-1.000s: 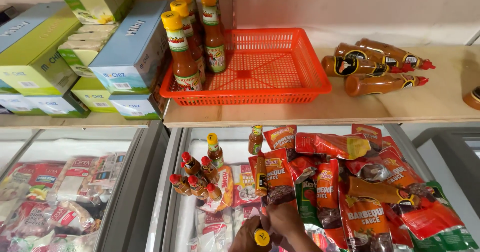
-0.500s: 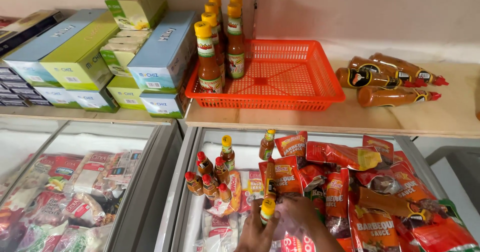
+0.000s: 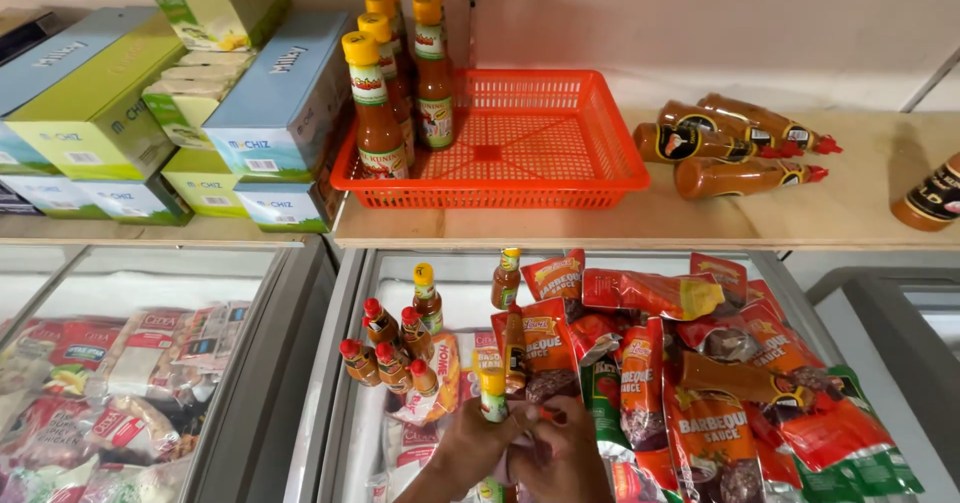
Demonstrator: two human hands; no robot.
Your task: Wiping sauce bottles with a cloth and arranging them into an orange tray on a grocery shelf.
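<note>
Bright even light (edges bowed)

An orange plastic basket [image 3: 545, 143] sits on a wooden shelf [image 3: 860, 213], with yellow-capped sauce bottles [image 3: 400, 73] standing in its left end. Three brown bottles [image 3: 735, 143] lie on their sides to its right. Stacked blue and green boxes [image 3: 170, 103] fill the shelf's left. Below, red sauce pouches [image 3: 700, 383] and small red-capped bottles [image 3: 385, 348] rest on a freezer lid [image 3: 460, 273].
</note>
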